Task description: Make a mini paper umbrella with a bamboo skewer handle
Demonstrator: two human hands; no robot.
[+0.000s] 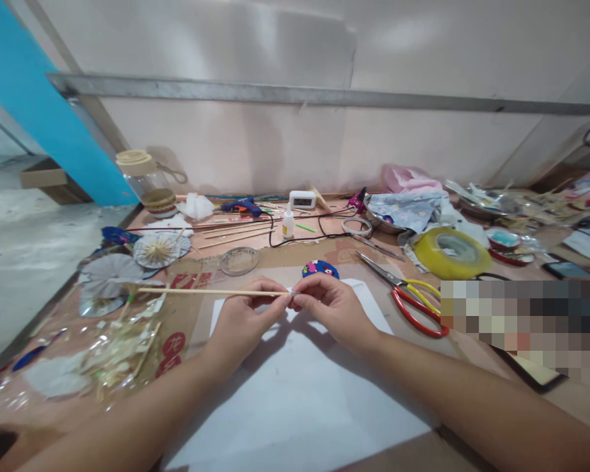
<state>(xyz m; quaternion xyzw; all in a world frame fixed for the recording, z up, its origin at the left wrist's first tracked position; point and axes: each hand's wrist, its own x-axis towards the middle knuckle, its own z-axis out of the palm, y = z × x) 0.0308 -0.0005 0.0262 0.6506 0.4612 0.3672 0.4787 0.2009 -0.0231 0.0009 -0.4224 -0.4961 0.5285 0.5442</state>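
Observation:
My left hand (pixel 248 318) pinches a thin wooden stick (pixel 201 292) near its right end; the stick lies level and points left. My right hand (pixel 337 311) meets it at that end, thumb and forefinger pressed together on something small I cannot make out. Both hands are above a white paper sheet (pixel 299 400). Just behind the fingertips is a round blue patterned piece (pixel 319 269). Red-and-yellow-handled scissors (pixel 413 298) lie open to the right of my right hand.
A glue bottle (pixel 288 224), a clear ring (pixel 239 260), a blue glue gun (pixel 242 207) and loose sticks lie behind the hands. Yellow tape (pixel 450 254) sits at the right. Pleated paper rounds (pixel 161 249) and plastic wrapping (pixel 113 354) lie left. A jar (pixel 150 187) stands at the back left.

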